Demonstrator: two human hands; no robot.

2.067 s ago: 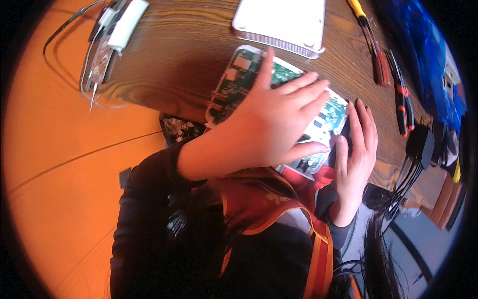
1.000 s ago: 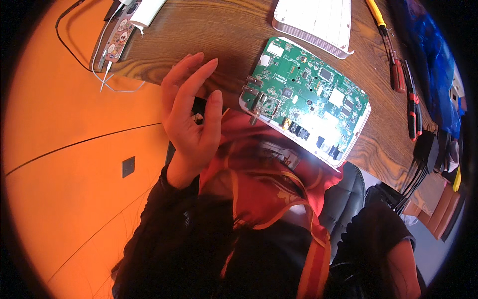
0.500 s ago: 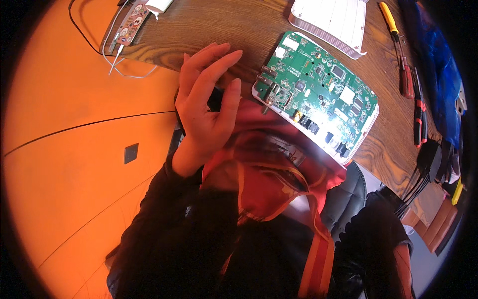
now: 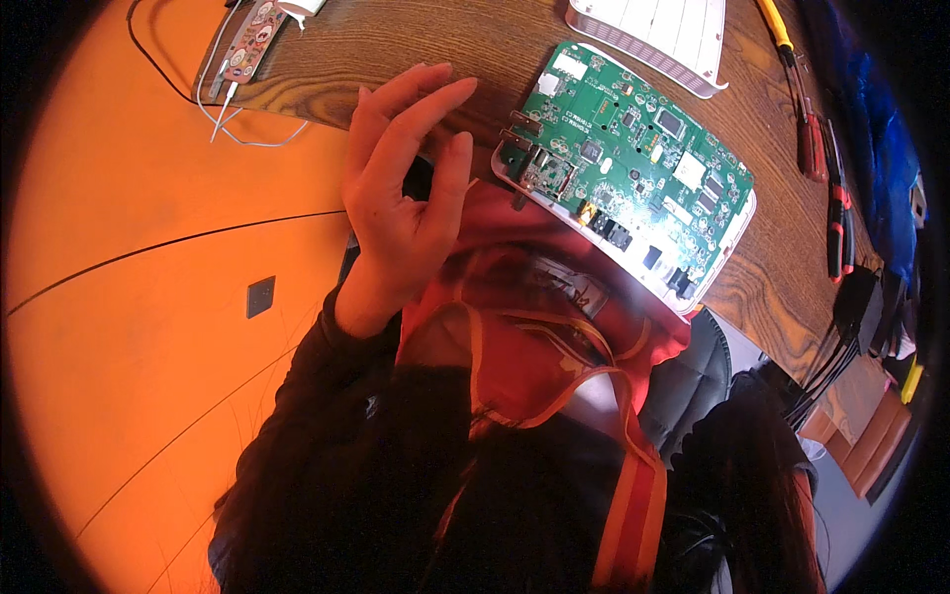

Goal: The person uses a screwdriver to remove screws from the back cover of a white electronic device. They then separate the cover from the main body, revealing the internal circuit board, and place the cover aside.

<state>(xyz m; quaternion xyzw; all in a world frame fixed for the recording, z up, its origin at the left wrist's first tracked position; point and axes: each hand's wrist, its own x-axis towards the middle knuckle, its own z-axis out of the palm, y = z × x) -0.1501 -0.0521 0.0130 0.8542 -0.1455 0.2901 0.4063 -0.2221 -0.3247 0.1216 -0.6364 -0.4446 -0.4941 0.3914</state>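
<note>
My left hand [image 4: 401, 173] is raised near the table's front edge, fingers apart and slightly curled, with nothing in it. To its right lies a green circuit board [image 4: 633, 163] in a white plastic tray, its row of ports along the near side; the hand does not touch it. One corner of the board's tray juts past the table edge, over my red apron [image 4: 515, 366]. Behind the board sits a white vented cover [image 4: 653, 40]. My right hand is out of sight; only its dark sleeve [image 4: 732, 455] shows at the lower right.
On the wooden table [image 4: 782, 247] at right lie a yellow-handled tool [image 4: 775, 22], a red-handled screwdriver [image 4: 813, 148] and red-and-black pliers [image 4: 841, 228]. Beyond them are a blue bag [image 4: 881, 148] and black cables [image 4: 856, 317]. A power strip [image 4: 255, 42] with white cables lies far left.
The whole view has shifted slightly, so the table things sit a little higher. My left hand keeps its open pose, and the board stays in place on the table.
</note>
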